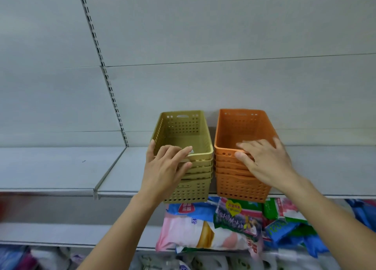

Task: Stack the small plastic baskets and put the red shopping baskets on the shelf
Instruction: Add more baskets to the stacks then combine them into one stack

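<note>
Olive basket stack (188,168) beside orange stack (240,168)

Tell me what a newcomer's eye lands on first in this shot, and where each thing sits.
Two stacks of nested plastic baskets stand side by side on the grey shelf: an olive-green stack on the left and an orange stack on the right, bright against the pale back panel. The left hand holds the near end of the green stack, and the right hand grips the near rim of the orange one. Below them, colourful packets crowd the lower shelf.
</note>
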